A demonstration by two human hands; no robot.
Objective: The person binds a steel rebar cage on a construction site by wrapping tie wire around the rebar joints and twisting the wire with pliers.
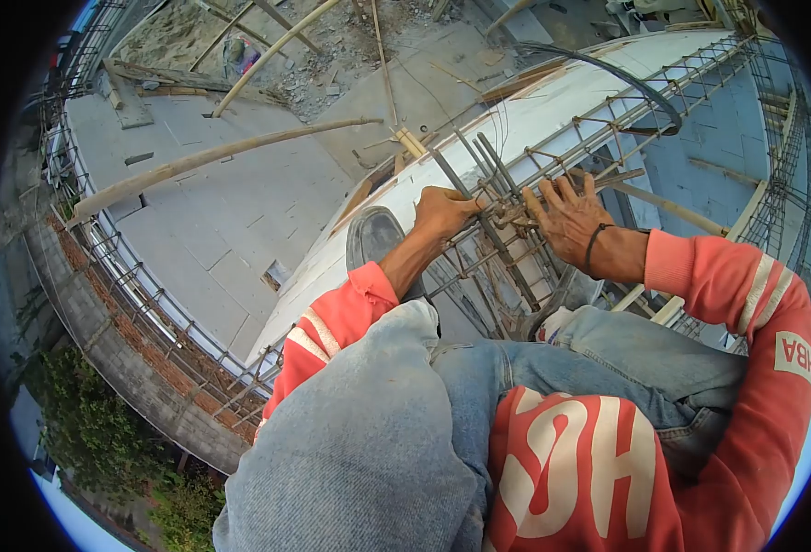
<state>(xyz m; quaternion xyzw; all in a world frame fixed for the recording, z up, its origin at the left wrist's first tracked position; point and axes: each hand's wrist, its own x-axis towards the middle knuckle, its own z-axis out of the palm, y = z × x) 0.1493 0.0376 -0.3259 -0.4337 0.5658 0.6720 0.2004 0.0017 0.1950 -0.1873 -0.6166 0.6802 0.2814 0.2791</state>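
Rebar joint (508, 216), both hands on it

We see it at frame centre, on the steel cage (599, 129) beside a white ledge (369, 225). Left hand (444, 213): closed in a pinch at the joint, anything gripped too small to tell. Right hand (573, 224): open, fingers spread, fingertips touching the joint. Outdoor site: grey panels (217, 212), wooden poles (212, 158), rubble (332, 69). Red sweatshirt (599, 469): large pale letters, partly folded; sleeve patch (794, 354) reads "HBA", upside down.
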